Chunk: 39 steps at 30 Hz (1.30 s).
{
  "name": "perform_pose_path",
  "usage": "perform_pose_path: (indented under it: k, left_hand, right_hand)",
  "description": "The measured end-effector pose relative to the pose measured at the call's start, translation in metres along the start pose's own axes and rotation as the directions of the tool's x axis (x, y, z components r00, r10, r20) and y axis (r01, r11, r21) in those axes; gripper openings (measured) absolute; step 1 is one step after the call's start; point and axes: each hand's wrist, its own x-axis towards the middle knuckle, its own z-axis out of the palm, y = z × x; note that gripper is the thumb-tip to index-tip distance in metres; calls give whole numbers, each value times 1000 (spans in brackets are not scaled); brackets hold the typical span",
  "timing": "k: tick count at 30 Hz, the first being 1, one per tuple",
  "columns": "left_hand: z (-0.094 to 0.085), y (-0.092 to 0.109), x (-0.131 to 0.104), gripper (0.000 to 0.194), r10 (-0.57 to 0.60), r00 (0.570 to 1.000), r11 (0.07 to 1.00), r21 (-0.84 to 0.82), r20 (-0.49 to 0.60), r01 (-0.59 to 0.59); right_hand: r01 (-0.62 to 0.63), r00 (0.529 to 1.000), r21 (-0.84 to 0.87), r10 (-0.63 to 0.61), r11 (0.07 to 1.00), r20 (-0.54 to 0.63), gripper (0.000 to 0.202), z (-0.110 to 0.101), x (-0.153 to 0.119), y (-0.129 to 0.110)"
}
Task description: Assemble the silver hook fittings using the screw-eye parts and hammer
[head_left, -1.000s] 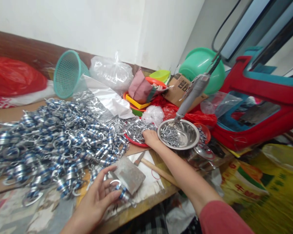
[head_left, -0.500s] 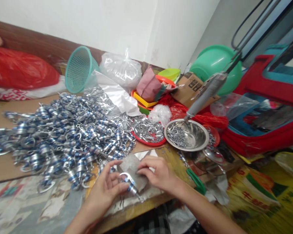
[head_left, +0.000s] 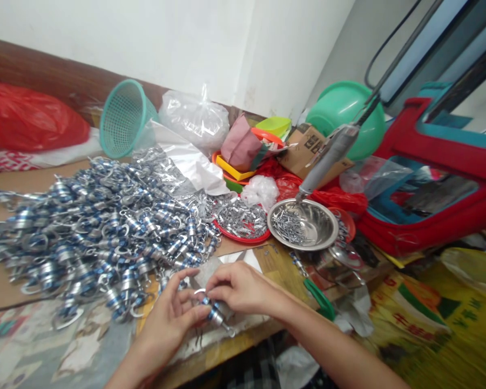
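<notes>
My left hand point(head_left: 182, 310) pinches a small blue and silver metal part point(head_left: 216, 315), which has a pale curved hook at its upper end and a small ring at its lower end. Fingers of my right hand point(head_left: 237, 286) are closed at the hook end of that part; whether they hold something small there is hidden. Under the hands lies a greyish block point(head_left: 207, 272) near the table's front edge. A large heap of similar blue and silver parts point(head_left: 105, 227) spreads over cardboard on the left.
Behind the hands are a red tray point(head_left: 243, 239) of small metal pieces and a steel bowl point(head_left: 327, 227) of pins. A grey tool point(head_left: 330, 159) hangs over the bowl. A green-handled tool point(head_left: 319, 300) lies right; a teal basket point(head_left: 123, 119) stands back left.
My right hand has moved left, from over the block to the hook of the part in my left hand, and its fingers now cover some of it. The whole view has shifted slightly.
</notes>
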Motion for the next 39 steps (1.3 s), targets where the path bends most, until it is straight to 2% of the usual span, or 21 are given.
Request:
perform_pose_path:
  k: [3, 5, 9, 12, 14, 15, 17, 18, 20, 22, 23, 25, 27, 31, 34, 36, 39]
  left_hand:
    - [-1, -3, 1, 64, 14, 1000, 1000, 2, -2, -14]
    - [-2, -5, 3, 66, 14, 1000, 1000, 5, -3, -14]
    - [-3, -4, 3, 69, 1, 1000, 1000, 9, 8, -1]
    - [-1, -1, 1, 67, -12, 1000, 1000, 16, 10, 12]
    - [0, 0, 0, 65, -13, 1000, 1000, 18, -8, 13]
    - [0, 0, 0, 65, -13, 1000, 1000, 16, -17, 13]
    - [-1, -1, 0, 66, -18, 1000, 1000, 18, -25, 19]
    - [-1, -2, 0, 66, -20, 1000, 1000, 22, -24, 21]
    - [-2, -3, 0, 65, -20, 1000, 999, 30, -22, 20]
    - [-2, -2, -1, 65, -13, 1000, 999, 35, -28, 14]
    - [-1, -1, -1, 66, -11, 999, 999, 35, -30, 12]
    - [0, 1, -2, 67, -13, 999, 999, 37, -33, 14]
    - [1, 2, -3, 68, -18, 999, 999, 38, -27, 19]
    - [1, 1, -3, 64, 4, 999, 999, 39, -37, -3]
    - [0, -2, -1, 64, 12, 999, 999, 45, -53, -9]
    - [-1, -3, 0, 67, 16, 998, 999, 45, -58, -13]
    - [-1, -3, 1, 69, 24, 997, 999, 46, -74, -20]
  right_hand:
    - [-50, 998, 81, 47, 995, 30, 13, 2, 0, 5]
    - [-23, 1000, 10, 23, 1000, 10, 14, 4, -1, 7]
    - [87, 987, -148, -105, 985, -119, 15, 16, -3, 8]
    - [139, 962, -97, -158, 985, -221, 16, 21, -8, 9]
    - [123, 928, -28, -125, 992, -350, 17, 16, -17, 15]
    - [84, 901, -21, -85, 996, -425, 18, 10, -25, 20]
    - [-76, 852, -101, 12, 992, -523, 20, -3, -42, 37]
    - [-181, 854, -182, 63, 967, -517, 23, -9, -51, 47]
    - [-332, 889, -321, 180, 887, -421, 30, -18, -67, 66]
    - [-375, 909, -383, 255, 844, -329, 28, -21, -77, 79]
    - [-377, 911, -383, 261, 843, -320, 25, -21, -80, 81]
    - [-358, 902, -356, 221, 863, -372, 21, -20, -84, 76]
    - [-305, 888, -319, 148, 897, -435, 20, -20, -87, 60]
    - [-55, 905, -310, -84, 949, -418, 32, -19, -98, 21]
    - [85, 868, -363, -248, 928, -430, 45, -13, -106, 6]
    - [95, 877, -426, -278, 900, -392, 50, -6, -109, 5]
    - [60, 915, -492, -245, 869, -320, 53, 4, -112, 10]
